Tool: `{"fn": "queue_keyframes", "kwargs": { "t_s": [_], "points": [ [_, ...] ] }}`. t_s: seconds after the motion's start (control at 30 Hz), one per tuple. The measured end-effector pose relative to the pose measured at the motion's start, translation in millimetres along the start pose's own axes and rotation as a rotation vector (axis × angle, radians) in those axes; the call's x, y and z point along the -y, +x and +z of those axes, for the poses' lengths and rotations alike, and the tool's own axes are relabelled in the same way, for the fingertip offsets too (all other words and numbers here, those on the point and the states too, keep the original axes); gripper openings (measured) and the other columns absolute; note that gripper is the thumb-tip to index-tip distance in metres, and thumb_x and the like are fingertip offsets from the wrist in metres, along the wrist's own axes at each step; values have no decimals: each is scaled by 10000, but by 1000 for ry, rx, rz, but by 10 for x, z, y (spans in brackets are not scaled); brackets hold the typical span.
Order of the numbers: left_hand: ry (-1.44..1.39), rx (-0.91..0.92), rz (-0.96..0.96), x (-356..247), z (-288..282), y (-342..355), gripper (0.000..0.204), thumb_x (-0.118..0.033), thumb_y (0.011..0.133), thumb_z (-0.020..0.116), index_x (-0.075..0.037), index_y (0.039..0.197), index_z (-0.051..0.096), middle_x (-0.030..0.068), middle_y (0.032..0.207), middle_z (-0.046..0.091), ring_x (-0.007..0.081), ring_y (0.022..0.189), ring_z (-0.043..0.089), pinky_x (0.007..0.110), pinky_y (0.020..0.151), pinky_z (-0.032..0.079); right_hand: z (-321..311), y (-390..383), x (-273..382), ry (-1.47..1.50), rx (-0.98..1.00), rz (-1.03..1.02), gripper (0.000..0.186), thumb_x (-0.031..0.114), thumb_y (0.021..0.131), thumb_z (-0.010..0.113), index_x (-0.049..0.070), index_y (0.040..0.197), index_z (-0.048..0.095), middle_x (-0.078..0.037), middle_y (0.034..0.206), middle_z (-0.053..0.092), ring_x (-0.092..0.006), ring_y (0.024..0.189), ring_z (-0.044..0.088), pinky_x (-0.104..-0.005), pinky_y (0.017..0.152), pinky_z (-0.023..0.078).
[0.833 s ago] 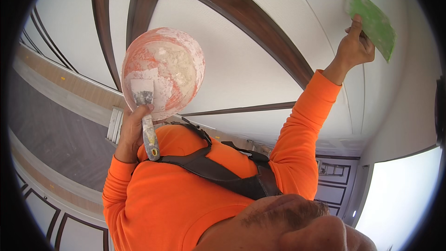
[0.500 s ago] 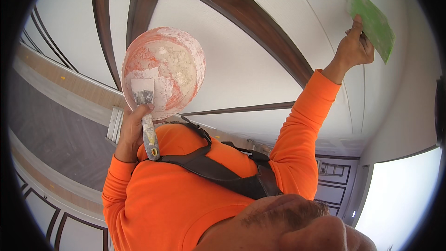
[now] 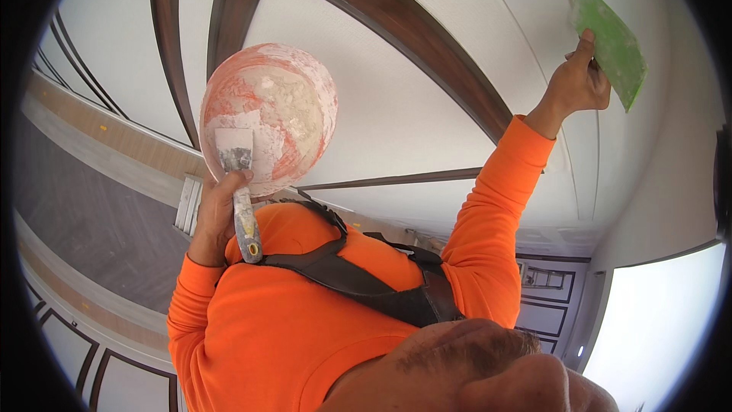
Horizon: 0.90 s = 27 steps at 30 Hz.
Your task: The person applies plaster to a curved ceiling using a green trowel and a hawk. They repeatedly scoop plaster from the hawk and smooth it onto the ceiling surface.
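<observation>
My left hand is closed on a putty knife and the near side of a red bowl-like bucket. The knife's blade points into the bucket, its worn handle toward my chest. Pale, lumpy filler coats the bucket's bottom and walls. My right arm is raised to the upper right. There my right hand grips a green flat spreader, thumb on its near face, its upper edge close to or touching the white wall; contact is hard to make out. Most fingers of my left hand are hidden under the bucket.
Dark brown wooden trim curves across the white wall panels. A wood floor lies far below on the left. At the lower right are a bright window-like panel and a ladder by a panelled door.
My right hand and the green spreader have shifted slightly down and toward me along the wall. My left hand, the putty knife and the bucket have hardly moved.
</observation>
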<state>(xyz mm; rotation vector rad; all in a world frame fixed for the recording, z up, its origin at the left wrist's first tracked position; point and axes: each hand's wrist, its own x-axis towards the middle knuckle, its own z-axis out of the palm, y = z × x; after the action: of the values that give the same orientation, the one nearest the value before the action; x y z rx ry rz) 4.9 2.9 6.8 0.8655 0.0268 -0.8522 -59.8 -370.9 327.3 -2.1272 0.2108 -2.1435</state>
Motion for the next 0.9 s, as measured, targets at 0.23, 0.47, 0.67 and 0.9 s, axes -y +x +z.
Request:
{"fn": "queue_keyframes", "kwargs": {
  "t_s": [0.23, 0.47, 0.67, 0.9],
  "points": [
    [17, -15, -1, -18, 2, -10, 639, -167, 834, 609, 123, 1362, 396, 261, 1115, 629, 384, 903, 705, 503, 707, 628, 99, -6, -97, -7, 5, -215, 150, 57, 856, 797, -62, 792, 731, -35, 714, 715, -78, 546, 546, -234, 527, 436],
    [31, -15, 30, -8, 32, -39, 669, -167, 829, 596, 115, 1386, 358, 268, 1169, 604, 400, 945, 701, 522, 729, 632, -147, -42, 5, -151, -154, -106, 169, 44, 847, 793, -76, 756, 715, -51, 728, 727, -111, 518, 570, -232, 500, 428],
    [22, -18, -6, 56, -70, -11, 588, -129, 846, 602, 59, 1373, 421, 196, 1134, 629, 309, 865, 713, 409, 663, 628, -255, -604, 294, 114, -116, 42, 136, 29, 879, 740, -85, 838, 678, -87, 704, 683, -142, 501, 552, -243, 496, 424],
    [63, 12, -134, 90, -123, 68, 643, -346, 820, 642, -54, 1371, 489, 131, 1172, 664, 267, 964, 708, 360, 654, 558, -426, -2138, 588, 771, 497, 912, 151, 36, 932, 720, -26, 1060, 669, -81, 866, 707, -104, 565, 589, -237, 475, 464]
  ]
}}
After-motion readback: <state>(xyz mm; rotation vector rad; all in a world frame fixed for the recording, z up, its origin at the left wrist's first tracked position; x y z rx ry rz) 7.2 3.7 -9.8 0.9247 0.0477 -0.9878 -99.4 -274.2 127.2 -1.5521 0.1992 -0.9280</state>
